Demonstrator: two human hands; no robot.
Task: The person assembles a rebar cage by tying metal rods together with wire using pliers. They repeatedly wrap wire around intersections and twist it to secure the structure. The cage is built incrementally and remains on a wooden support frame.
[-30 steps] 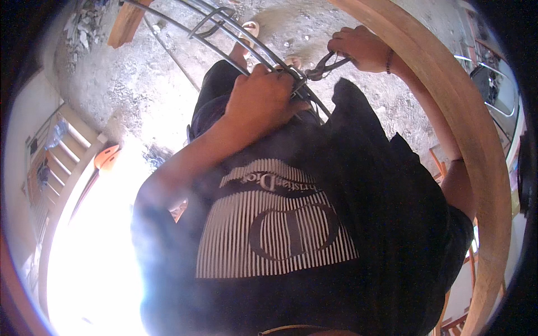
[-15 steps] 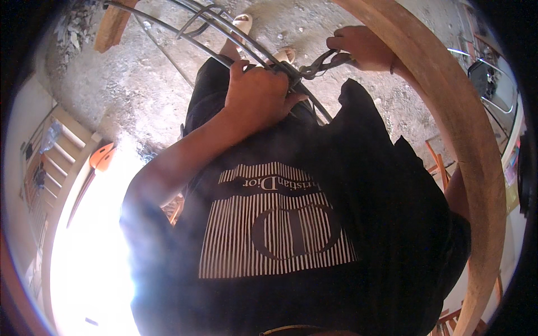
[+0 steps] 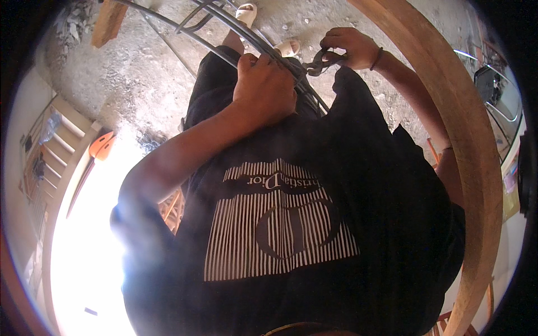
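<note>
A bundle of long grey steel bars [image 3: 241, 32] runs from the upper left down to my lap, with a bent steel loop [image 3: 188, 23] around part of it. My left hand [image 3: 264, 87] is closed over the bars near their lower end. Just right of it, my right hand [image 3: 352, 47] grips the handles of dark metal pincers [image 3: 318, 64]. The jaws of the pincers meet the bars beside my left knuckles. What the jaws hold is too small to make out.
A thick curved wooden beam [image 3: 443, 84] arches down the right side, in front of my right arm. A wood block [image 3: 109, 23] stands at the upper left. My sandalled foot [image 3: 246, 13] rests on the rough, gritty floor. A metal-framed chair [image 3: 488, 84] is far right.
My right hand has come slightly left and turned, swinging the pincers' handles closer to my left hand. My left thumb, earlier stretched out along the bars, is now tucked out of sight.
</note>
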